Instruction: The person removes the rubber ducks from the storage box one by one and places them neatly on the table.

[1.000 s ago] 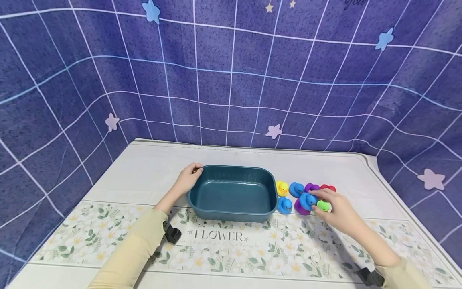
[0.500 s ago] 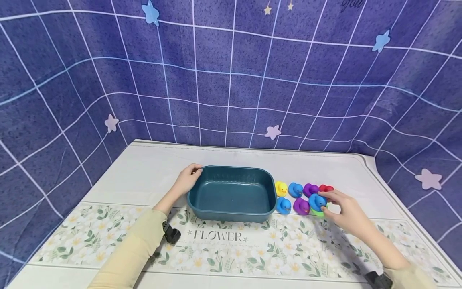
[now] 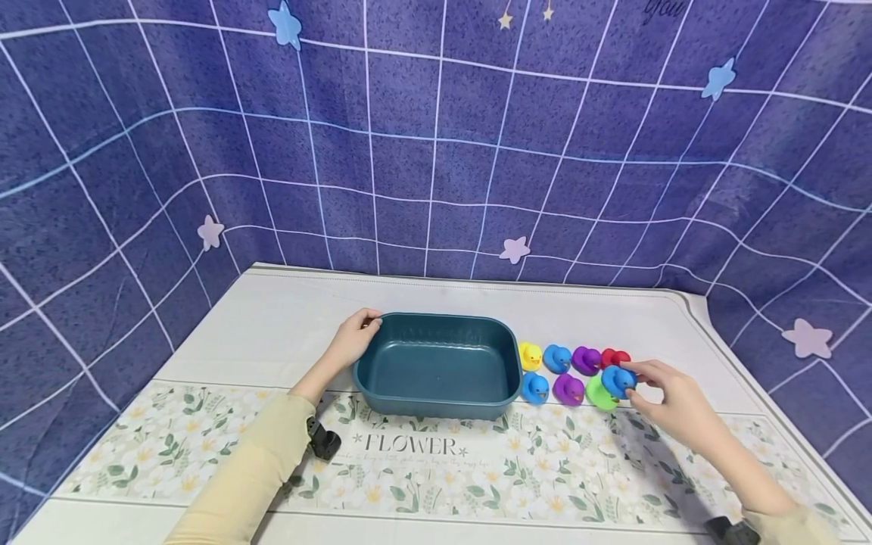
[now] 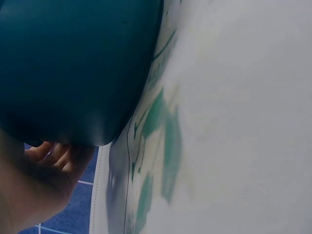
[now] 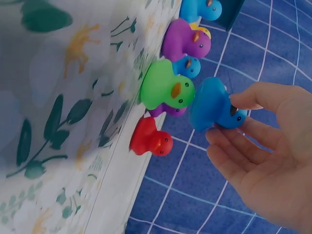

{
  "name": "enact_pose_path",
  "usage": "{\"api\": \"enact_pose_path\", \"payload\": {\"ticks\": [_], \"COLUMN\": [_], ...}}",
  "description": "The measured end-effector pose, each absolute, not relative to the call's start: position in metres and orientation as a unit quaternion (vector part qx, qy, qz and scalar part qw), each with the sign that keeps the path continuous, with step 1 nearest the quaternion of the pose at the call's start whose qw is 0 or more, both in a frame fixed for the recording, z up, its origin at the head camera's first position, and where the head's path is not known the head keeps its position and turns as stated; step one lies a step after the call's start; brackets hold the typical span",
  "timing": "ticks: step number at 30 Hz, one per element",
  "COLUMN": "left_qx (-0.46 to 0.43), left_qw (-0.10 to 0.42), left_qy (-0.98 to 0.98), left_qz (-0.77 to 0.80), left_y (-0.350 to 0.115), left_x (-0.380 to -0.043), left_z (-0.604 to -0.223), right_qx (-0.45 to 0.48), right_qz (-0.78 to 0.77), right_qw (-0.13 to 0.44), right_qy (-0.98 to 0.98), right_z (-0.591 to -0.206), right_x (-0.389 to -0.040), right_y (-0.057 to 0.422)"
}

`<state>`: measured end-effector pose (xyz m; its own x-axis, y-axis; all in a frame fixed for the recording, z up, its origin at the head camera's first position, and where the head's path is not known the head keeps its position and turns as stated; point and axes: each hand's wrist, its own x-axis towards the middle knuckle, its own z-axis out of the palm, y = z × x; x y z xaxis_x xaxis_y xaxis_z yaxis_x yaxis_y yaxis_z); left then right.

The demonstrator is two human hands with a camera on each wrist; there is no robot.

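Note:
A dark teal plastic tub [image 3: 436, 407] stands on the table. My left hand [image 3: 352, 338] grips its rim at the far left corner; the left wrist view shows the fingers [image 4: 61, 155] bent behind the tub wall. My right hand [image 3: 674, 401] pinches a blue rubber duck [image 5: 210, 105] between thumb and fingers. This duck is held above the table, just right of a green duck [image 5: 163, 87], which it partly covers in the head view. Behind it sits a red duck [image 5: 151, 139], partly hidden there too.
Left of the green duck, several more ducks form two rows by the tub: purple ducks [image 3: 568, 390], blue ducks [image 3: 534, 388] and a yellow duck [image 3: 530, 356]. A floral tablecloth [image 3: 436, 492] covers the table. A purple gridded curtain [image 3: 436, 174] hangs behind.
My right hand has carried the blue duck to the right, from above the front purple duck, past the green one. The left hand and tub stay in place.

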<state>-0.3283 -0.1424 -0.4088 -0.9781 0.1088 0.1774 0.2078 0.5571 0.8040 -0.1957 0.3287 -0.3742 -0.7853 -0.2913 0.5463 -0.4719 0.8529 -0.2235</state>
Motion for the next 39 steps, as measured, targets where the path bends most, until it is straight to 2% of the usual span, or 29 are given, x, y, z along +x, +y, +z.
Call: {"api": "enact_pose_path", "payload": {"ticks": [17, 39], "left_qx": [-0.093, -0.094], "left_qw": [0.054, 0.051], "left_qy": [-0.882, -0.883], "left_qz": [-0.458, -0.457], "left_y": [-0.142, -0.143], "left_x": [-0.328, -0.328], "left_z": [-0.408, -0.410], "right_qx": [0.178, 0.157], "right_qz": [0.173, 0.171], "right_qw": [0.253, 0.208], "right_qy": [-0.935, -0.950], "right_z": [-0.381, -0.395], "right_x": [-0.198, -0.200], "right_y": [0.348, 0.358]}}
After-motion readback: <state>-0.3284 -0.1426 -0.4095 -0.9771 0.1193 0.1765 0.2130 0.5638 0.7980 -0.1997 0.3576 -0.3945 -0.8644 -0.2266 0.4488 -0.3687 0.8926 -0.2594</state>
